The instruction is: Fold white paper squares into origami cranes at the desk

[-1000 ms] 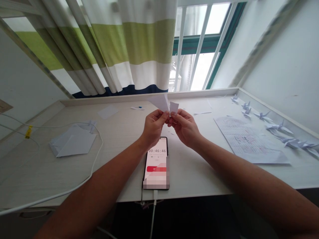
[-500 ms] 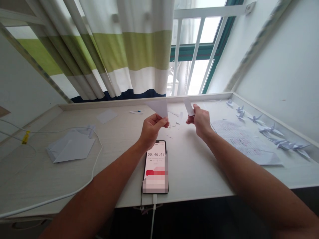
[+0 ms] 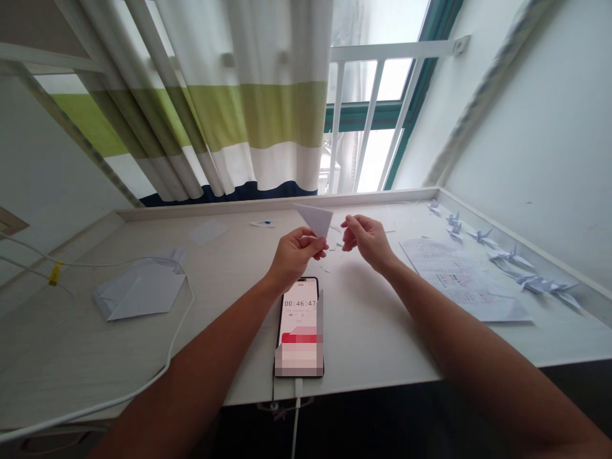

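Note:
My left hand (image 3: 299, 252) pinches a folded white paper triangle (image 3: 319, 220) by its lower edge, between thumb and fingers, above the desk. Just to the right, my right hand (image 3: 367, 241) hovers with loosely bent fingers slightly apart, and I see nothing in it. Small paper scraps (image 3: 335, 247) lie on the desk between and behind the hands. Below my left hand, a phone (image 3: 300, 328) lies face up, showing a running timer and plugged into a white cable.
Several folded paper cranes (image 3: 511, 256) line the right edge, beside a written sheet (image 3: 449, 277). On the left lie a stack of white paper (image 3: 148, 296), another sheet (image 3: 206, 231) and a looping white cable (image 3: 184, 319). A small white and blue item (image 3: 264, 223) sits near the back ledge.
The paper strip has left my right hand, which has moved slightly left and down, closer to my left hand. The paper triangle has shifted a little right and down and tilted.

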A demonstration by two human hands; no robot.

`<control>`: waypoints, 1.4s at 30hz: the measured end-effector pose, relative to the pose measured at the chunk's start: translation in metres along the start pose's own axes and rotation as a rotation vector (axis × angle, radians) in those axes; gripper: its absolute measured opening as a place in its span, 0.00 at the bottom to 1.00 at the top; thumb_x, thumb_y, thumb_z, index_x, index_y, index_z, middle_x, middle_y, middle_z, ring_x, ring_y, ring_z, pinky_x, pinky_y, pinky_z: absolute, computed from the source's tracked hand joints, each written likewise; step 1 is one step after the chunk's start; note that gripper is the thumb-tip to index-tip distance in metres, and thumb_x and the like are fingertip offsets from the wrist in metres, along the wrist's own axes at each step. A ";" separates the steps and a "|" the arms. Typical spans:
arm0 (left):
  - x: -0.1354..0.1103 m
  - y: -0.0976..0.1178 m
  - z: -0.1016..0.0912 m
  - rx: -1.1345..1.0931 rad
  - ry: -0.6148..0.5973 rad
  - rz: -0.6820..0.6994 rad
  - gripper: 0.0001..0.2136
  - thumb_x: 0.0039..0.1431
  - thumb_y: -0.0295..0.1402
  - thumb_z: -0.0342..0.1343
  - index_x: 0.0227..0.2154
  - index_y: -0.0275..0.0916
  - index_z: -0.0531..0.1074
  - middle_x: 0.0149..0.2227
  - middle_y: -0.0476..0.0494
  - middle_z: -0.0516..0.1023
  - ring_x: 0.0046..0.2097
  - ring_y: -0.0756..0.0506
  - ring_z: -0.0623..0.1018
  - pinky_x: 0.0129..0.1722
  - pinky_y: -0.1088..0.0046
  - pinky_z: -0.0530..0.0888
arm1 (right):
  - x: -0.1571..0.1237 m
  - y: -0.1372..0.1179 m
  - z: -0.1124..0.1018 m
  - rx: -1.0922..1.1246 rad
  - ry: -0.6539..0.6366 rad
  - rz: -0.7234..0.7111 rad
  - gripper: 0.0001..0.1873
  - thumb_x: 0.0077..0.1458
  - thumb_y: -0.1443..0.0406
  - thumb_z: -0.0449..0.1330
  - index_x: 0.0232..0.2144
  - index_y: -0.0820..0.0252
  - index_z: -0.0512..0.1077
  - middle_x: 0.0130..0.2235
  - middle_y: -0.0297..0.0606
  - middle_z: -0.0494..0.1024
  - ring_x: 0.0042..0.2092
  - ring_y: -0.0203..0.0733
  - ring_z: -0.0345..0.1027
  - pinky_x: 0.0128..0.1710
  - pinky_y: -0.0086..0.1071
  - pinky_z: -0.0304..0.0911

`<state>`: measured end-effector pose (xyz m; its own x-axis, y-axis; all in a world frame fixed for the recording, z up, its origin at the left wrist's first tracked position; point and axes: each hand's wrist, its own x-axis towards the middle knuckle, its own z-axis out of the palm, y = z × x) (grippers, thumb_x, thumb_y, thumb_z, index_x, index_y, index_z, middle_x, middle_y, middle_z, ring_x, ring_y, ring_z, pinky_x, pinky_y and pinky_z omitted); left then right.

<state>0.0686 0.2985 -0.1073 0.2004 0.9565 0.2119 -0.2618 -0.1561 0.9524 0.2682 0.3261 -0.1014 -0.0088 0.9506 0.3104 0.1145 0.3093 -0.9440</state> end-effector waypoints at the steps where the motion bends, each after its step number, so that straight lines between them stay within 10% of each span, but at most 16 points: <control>1: 0.000 -0.001 0.000 0.003 -0.004 -0.008 0.17 0.53 0.41 0.74 0.38 0.36 0.76 0.30 0.45 0.84 0.30 0.49 0.79 0.36 0.69 0.74 | -0.003 -0.003 0.005 0.052 -0.102 0.011 0.25 0.63 0.44 0.63 0.32 0.60 0.76 0.27 0.36 0.78 0.26 0.38 0.75 0.24 0.31 0.70; 4: -0.001 -0.004 -0.001 0.026 -0.019 -0.025 0.20 0.52 0.40 0.75 0.40 0.37 0.73 0.31 0.45 0.84 0.32 0.47 0.81 0.38 0.68 0.75 | -0.011 -0.007 0.014 0.166 -0.276 -0.029 0.27 0.61 0.41 0.64 0.32 0.59 0.79 0.32 0.38 0.82 0.34 0.40 0.77 0.37 0.35 0.75; 16: 0.000 -0.007 -0.003 0.243 0.005 0.057 0.12 0.55 0.32 0.68 0.38 0.39 0.71 0.28 0.50 0.79 0.31 0.48 0.79 0.37 0.69 0.74 | -0.009 -0.004 0.012 0.294 -0.136 0.006 0.20 0.54 0.48 0.74 0.30 0.59 0.81 0.26 0.35 0.81 0.27 0.37 0.75 0.32 0.34 0.74; 22: -0.005 -0.008 0.000 0.482 0.094 0.272 0.21 0.54 0.35 0.72 0.49 0.41 0.72 0.48 0.40 0.82 0.48 0.42 0.81 0.45 0.66 0.75 | -0.012 -0.008 0.015 0.194 -0.063 -0.059 0.22 0.50 0.49 0.77 0.26 0.59 0.77 0.24 0.34 0.79 0.24 0.36 0.73 0.28 0.32 0.70; 30: -0.003 -0.008 0.000 0.050 -0.079 0.047 0.31 0.56 0.45 0.73 0.57 0.38 0.71 0.50 0.33 0.85 0.49 0.40 0.84 0.51 0.61 0.78 | -0.016 -0.008 0.022 0.182 -0.216 -0.129 0.23 0.46 0.49 0.79 0.23 0.58 0.75 0.25 0.30 0.76 0.28 0.36 0.68 0.31 0.33 0.65; 42: -0.006 -0.003 0.001 0.059 -0.128 0.101 0.21 0.57 0.45 0.72 0.48 0.36 0.82 0.43 0.36 0.88 0.45 0.41 0.87 0.51 0.59 0.81 | -0.016 -0.018 0.018 0.295 -0.276 -0.195 0.21 0.52 0.50 0.76 0.22 0.56 0.75 0.26 0.31 0.74 0.29 0.35 0.68 0.31 0.33 0.69</control>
<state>0.0692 0.2930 -0.1114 0.2951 0.8969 0.3294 -0.2314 -0.2674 0.9354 0.2488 0.3061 -0.0909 -0.2713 0.8332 0.4819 -0.2034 0.4397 -0.8748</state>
